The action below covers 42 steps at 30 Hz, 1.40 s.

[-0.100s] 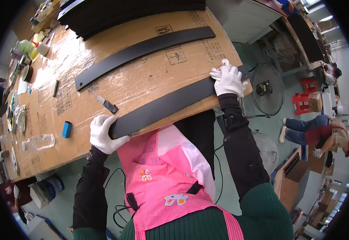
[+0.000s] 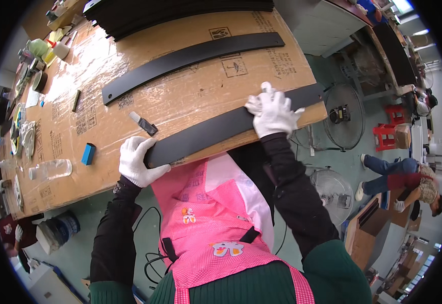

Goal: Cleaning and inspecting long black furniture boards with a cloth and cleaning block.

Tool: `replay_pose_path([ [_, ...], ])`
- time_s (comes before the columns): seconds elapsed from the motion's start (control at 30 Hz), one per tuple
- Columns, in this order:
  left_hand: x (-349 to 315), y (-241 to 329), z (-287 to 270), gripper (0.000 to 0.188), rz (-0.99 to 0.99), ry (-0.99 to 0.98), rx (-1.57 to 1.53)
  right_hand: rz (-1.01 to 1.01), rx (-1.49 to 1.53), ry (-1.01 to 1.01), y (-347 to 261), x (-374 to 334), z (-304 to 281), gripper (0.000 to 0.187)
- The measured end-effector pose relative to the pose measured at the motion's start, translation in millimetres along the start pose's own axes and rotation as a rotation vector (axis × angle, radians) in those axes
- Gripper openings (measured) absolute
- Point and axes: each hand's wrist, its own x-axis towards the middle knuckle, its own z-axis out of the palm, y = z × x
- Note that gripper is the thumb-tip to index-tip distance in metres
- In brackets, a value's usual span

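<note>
A long flat black strip [image 2: 205, 130] with a small hole near its far right end lies along the table's near edge. At its left end my left hand [image 2: 138, 161], in a white knitted glove, grips it between thumb and fingers. My right hand [image 2: 274, 114], also gloved, presses on the strip's right half with its fingers bent. White material bunches at its fingertips; whether that is a cloth or loose glove is unclear. Beyond lies a second black strip [image 2: 190, 60]. A short blade-like tool with a dark wrapped handle [image 2: 149, 126] rests near my left hand.
A stack of black strips [image 2: 180, 17] stands at the table's back. On the left are a blue block [image 2: 88, 153], a clear bottle [image 2: 53, 169], white gloves [image 2: 28, 138] and a glue bottle [image 2: 59, 49]. Floor fans [image 2: 340, 114] stand right; other people are farther off.
My right hand has slid left along the strip, away from its right end, uncovering that end. My left hand keeps its grip. The view has shifted slightly.
</note>
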Motion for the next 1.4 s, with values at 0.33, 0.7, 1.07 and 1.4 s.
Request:
replay_pose_path([
  [0.33,-16,-14,-12,0.072,0.007,-0.099,0.048,-0.436,-0.162,-0.338,-250,-106,-5,0.032],
  [0.7,-40,-44,-38,0.073,-0.02,-0.088,0.015,-0.157,-0.563,0.053,-158,-47,-28,0.037],
  [1.07,-43,-57,-33,0.08,-0.03,-0.111,-0.012,-0.486,-0.418,-0.222,-242,-101,3,0.022],
  [1.4,-47,-65,-25,0.115,-0.016,-0.118,0.013,-0.669,-0.264,-0.427,-317,-125,27,0.041],
])
